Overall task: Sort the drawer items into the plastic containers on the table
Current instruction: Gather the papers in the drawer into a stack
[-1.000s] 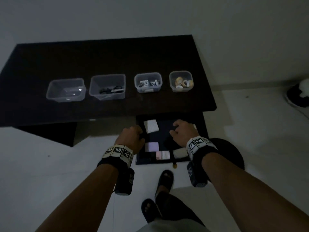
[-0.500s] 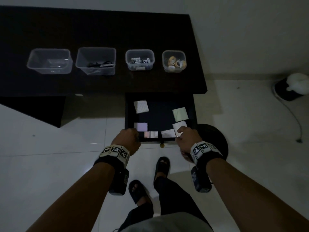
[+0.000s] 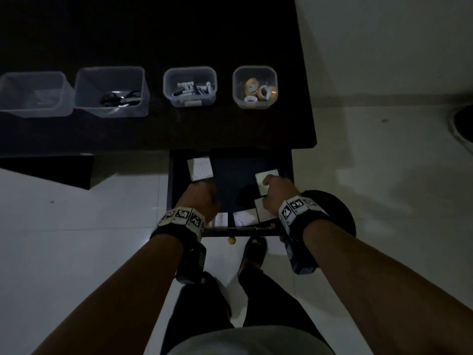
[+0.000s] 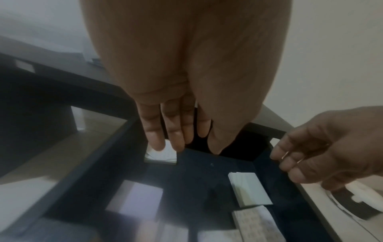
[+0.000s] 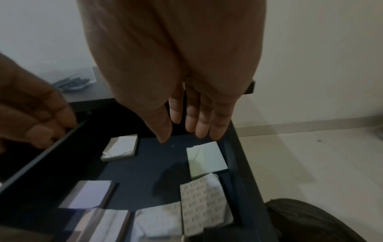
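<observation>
Two bare hands are reaching into an open dark drawer [image 3: 231, 233] holding pads of sticky notes, any print too blurred to read: the left hand [image 3: 199, 201] with fingers straight and empty above the near-left pad [image 5: 91, 194], the right hand [image 3: 277, 194] likewise relaxed over a pale green pad [image 3: 266, 181]. Farther back, four clear plastic containers [image 3: 189, 87] are sitting in a row on the black table [image 3: 153, 34], one holding tape rolls [image 3: 259, 92].

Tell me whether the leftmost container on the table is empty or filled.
Empty, as far as the dim head view shows: the leftmost container shows only clear plastic, no items inside.
</observation>
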